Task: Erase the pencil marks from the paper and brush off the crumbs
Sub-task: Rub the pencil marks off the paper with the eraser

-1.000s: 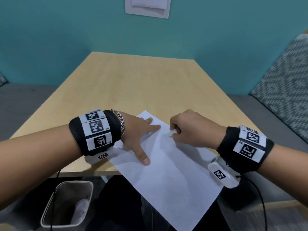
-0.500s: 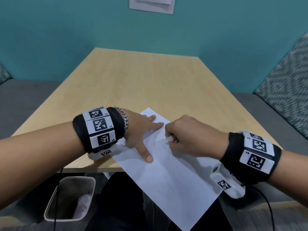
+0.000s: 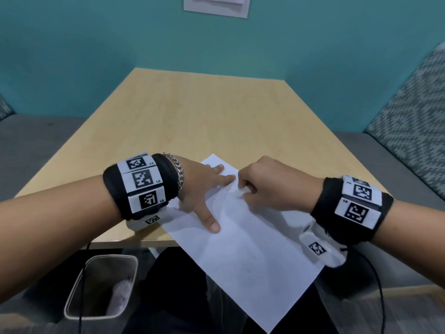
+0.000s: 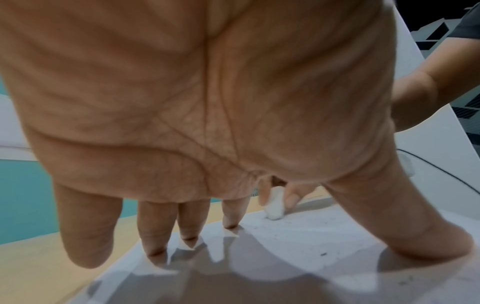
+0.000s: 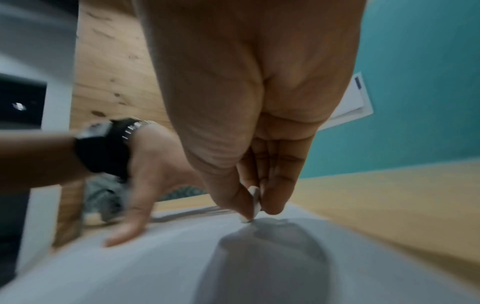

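Observation:
A white sheet of paper [image 3: 243,247] lies slanted on the wooden table [image 3: 204,116], its near corner hanging over the front edge. My left hand [image 3: 204,189] lies flat on the sheet's left part, fingers and thumb spread and pressing it down. My right hand [image 3: 265,184] pinches a small white eraser [image 3: 239,192] between thumb and fingers, its tip on the paper near the far corner, close to my left index finger. The eraser [image 4: 274,205] shows beyond my left fingers, with dark crumbs [image 4: 323,254] scattered on the sheet. In the right wrist view the eraser [image 5: 254,202] touches the paper [image 5: 182,257].
A grey waste bin [image 3: 103,288] stands on the floor below the table's front left edge. Grey benches run along both sides, with a patterned cushion [image 3: 414,121] at the right. A black cable [image 3: 378,285] hangs from my right wrist. Bare tabletop stretches beyond the paper.
My right hand with the eraser has shifted a little to the left across the paper, closer to my left index finger. The left hand stays pressed on the sheet.

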